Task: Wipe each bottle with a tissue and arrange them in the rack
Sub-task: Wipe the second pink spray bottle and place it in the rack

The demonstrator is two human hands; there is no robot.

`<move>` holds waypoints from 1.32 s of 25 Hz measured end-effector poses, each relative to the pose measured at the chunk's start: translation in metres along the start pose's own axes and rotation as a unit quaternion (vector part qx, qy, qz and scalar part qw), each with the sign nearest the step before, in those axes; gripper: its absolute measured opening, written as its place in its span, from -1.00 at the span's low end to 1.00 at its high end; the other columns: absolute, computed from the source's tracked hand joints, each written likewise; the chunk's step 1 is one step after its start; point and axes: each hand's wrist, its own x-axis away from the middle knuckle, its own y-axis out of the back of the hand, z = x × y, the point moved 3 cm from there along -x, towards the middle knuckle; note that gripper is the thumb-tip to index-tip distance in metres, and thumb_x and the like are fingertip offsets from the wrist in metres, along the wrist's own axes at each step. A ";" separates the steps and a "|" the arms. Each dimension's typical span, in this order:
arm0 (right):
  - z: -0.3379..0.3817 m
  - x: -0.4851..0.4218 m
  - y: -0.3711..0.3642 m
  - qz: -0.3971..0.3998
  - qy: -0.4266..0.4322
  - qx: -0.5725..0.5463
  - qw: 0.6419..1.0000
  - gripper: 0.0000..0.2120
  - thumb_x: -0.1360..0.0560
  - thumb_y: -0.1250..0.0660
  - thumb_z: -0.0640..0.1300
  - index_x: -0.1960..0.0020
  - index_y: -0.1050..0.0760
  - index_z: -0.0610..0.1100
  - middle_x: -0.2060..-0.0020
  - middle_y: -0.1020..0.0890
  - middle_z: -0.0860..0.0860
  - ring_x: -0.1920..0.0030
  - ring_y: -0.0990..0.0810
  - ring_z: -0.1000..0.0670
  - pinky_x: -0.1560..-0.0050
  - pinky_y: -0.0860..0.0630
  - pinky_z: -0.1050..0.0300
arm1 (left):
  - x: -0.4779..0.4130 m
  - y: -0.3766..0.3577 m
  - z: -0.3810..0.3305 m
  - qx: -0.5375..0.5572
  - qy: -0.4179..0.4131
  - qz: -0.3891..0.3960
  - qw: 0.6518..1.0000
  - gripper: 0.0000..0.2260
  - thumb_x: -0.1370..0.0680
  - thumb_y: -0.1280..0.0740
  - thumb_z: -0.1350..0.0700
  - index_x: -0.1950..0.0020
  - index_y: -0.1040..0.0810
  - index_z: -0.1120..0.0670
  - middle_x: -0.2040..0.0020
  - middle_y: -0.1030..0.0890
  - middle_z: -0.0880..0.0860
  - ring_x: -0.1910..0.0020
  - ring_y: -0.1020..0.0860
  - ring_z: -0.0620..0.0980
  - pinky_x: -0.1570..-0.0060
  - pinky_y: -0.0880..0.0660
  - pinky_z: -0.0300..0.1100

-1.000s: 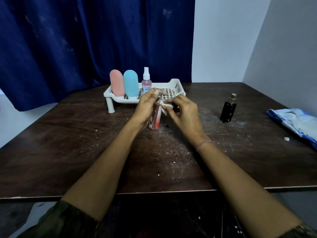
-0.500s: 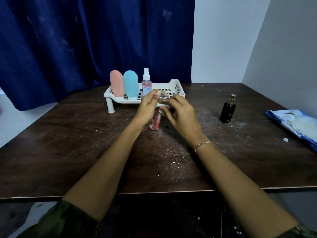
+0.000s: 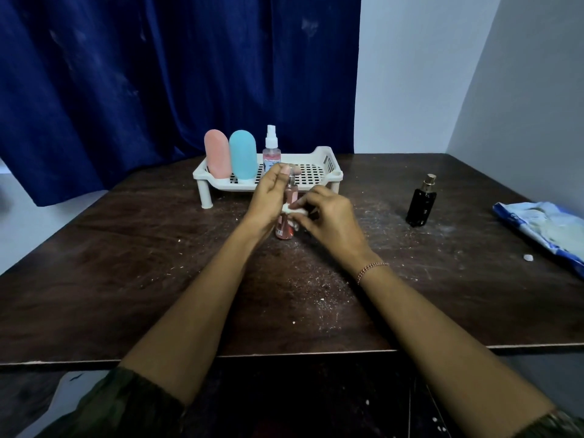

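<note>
While left hand (image 3: 268, 202) grips the bottle (image 3: 284, 228), right hand (image 3: 330, 220) pinches tissue (image 3: 293, 210).

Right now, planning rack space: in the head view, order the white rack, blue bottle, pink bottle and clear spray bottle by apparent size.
1. white rack
2. blue bottle and pink bottle: nearly alike, blue slightly wider
3. clear spray bottle, slimmest; base hidden behind the left hand

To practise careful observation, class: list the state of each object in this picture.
pink bottle: upright in rack.
blue bottle: upright in rack.
spray bottle: upright in rack.
red bottle: standing on table, held by left hand.
tissue: pinched by right hand against red bottle.
black bottle: upright on table, untouched.
</note>
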 end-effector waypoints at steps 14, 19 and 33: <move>-0.001 0.002 -0.011 0.093 -0.012 0.013 0.996 -0.87 -0.35 -0.48 -0.23 0.14 -0.58 -0.21 0.16 -0.57 -0.07 0.19 -0.50 0.03 0.12 -0.45 0.17 | 0.002 -0.002 -0.002 0.033 0.037 -0.035 0.998 -0.77 -0.64 -0.10 0.10 0.13 -0.50 0.03 0.28 -0.49 -0.02 0.34 -0.43 -0.15 0.34 -0.39 -0.29; -0.002 0.001 -0.010 0.097 -0.021 0.018 0.995 -0.87 -0.35 -0.47 -0.24 0.12 -0.58 -0.22 0.15 -0.58 -0.09 0.15 -0.55 -0.05 0.08 -0.51 0.07 | 0.008 -0.007 -0.009 0.001 0.002 0.004 1.000 -0.80 -0.63 -0.13 0.11 0.16 -0.44 0.03 0.31 -0.51 -0.13 0.38 -0.50 -0.28 0.31 -0.40 -0.37; 0.000 0.002 -0.012 0.099 -0.027 0.022 0.994 -0.89 -0.36 -0.47 -0.25 0.15 -0.57 -0.20 0.19 -0.48 0.05 0.20 -0.45 0.09 0.08 -0.47 0.15 | 0.004 -0.001 -0.008 0.012 0.002 -0.005 1.000 -0.70 -0.65 -0.07 0.08 0.15 -0.52 0.09 0.43 -0.49 -0.06 0.52 -0.41 -0.25 0.48 -0.34 -0.38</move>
